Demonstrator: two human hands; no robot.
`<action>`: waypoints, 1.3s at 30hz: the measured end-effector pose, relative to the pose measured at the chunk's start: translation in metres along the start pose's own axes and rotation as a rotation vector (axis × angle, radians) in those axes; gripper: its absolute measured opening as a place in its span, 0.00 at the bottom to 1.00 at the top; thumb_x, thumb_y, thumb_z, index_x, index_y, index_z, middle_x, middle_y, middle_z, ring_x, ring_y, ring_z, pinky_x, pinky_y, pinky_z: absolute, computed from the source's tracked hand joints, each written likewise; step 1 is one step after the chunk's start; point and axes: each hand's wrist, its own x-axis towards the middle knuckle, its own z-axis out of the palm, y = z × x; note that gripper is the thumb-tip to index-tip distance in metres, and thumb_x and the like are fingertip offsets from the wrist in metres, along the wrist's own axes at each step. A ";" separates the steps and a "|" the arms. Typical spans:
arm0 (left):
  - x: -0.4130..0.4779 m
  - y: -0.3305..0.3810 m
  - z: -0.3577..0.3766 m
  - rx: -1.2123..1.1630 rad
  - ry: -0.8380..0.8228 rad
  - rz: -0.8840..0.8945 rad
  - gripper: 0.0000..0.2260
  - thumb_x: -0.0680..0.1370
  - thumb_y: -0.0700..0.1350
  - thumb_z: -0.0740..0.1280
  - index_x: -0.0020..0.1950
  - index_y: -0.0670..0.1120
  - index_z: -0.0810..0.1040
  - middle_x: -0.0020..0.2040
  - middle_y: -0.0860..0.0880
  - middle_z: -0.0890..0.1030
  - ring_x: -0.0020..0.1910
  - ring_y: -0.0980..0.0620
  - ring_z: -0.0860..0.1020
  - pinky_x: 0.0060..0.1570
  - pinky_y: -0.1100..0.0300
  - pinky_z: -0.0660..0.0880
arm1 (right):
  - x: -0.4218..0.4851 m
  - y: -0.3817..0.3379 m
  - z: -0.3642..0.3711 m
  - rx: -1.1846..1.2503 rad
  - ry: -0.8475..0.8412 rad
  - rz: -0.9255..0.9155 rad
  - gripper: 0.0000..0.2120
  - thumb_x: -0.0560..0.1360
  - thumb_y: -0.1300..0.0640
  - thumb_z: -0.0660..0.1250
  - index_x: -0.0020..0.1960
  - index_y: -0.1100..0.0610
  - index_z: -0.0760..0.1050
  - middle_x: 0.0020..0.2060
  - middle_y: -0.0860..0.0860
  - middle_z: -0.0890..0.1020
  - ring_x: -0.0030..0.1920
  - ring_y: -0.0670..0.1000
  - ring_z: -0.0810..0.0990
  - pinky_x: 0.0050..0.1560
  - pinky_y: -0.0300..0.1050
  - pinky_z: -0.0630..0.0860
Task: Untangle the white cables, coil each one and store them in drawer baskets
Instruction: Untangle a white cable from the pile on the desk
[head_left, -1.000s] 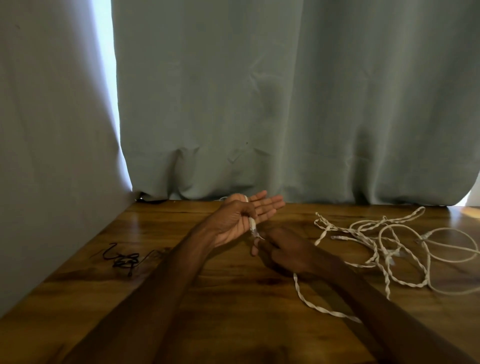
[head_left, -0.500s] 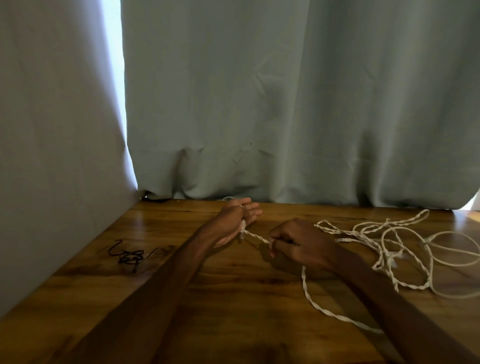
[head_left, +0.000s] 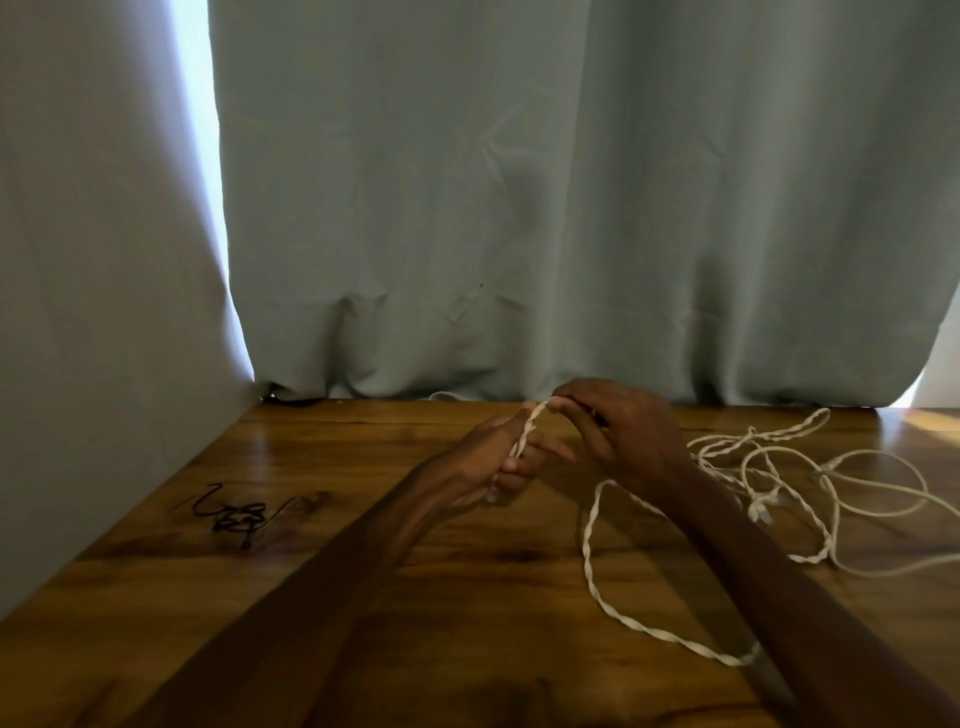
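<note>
Gripping the twisted white cable (head_left: 529, 428) in our left hand (head_left: 483, 462) and right hand (head_left: 628, 431), we lose its run behind our right forearm (head_left: 753, 561).

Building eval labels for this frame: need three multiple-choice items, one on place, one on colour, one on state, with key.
1. Where on the brown wooden table does the small tangled black cord lie?
A) left of both arms
B) at the right edge
C) at the near edge

2. What colour is the hanging fabric curtain?
A) red
B) pale grey-green
C) black

3. What state is the twisted white cable in?
A) lying untouched
B) gripped by the left hand, pinched by the right hand
C) coiled in a basket

Key: 1 A, it lies apart at the left; 2 B, pale grey-green folds behind the table; 3 B, both hands hold it.
</note>
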 end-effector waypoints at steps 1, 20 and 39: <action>0.001 0.001 0.003 -0.057 -0.063 -0.016 0.33 0.86 0.60 0.49 0.44 0.44 0.86 0.23 0.53 0.62 0.18 0.60 0.58 0.18 0.68 0.55 | 0.000 0.005 -0.003 -0.007 0.016 0.009 0.16 0.83 0.46 0.59 0.55 0.51 0.84 0.46 0.48 0.87 0.42 0.49 0.85 0.38 0.49 0.80; 0.001 0.009 0.013 -0.559 -0.104 0.169 0.15 0.79 0.35 0.60 0.65 0.40 0.72 0.46 0.48 0.84 0.29 0.57 0.76 0.28 0.68 0.69 | -0.025 -0.024 0.034 0.083 -0.409 0.140 0.12 0.81 0.51 0.61 0.39 0.50 0.73 0.34 0.51 0.82 0.31 0.51 0.76 0.34 0.41 0.62; 0.020 -0.016 -0.036 0.033 0.441 0.259 0.23 0.81 0.27 0.51 0.74 0.41 0.60 0.55 0.43 0.85 0.52 0.45 0.85 0.48 0.58 0.80 | -0.002 -0.053 0.019 0.374 -0.498 0.258 0.06 0.81 0.50 0.68 0.50 0.46 0.84 0.41 0.39 0.85 0.40 0.40 0.81 0.40 0.40 0.73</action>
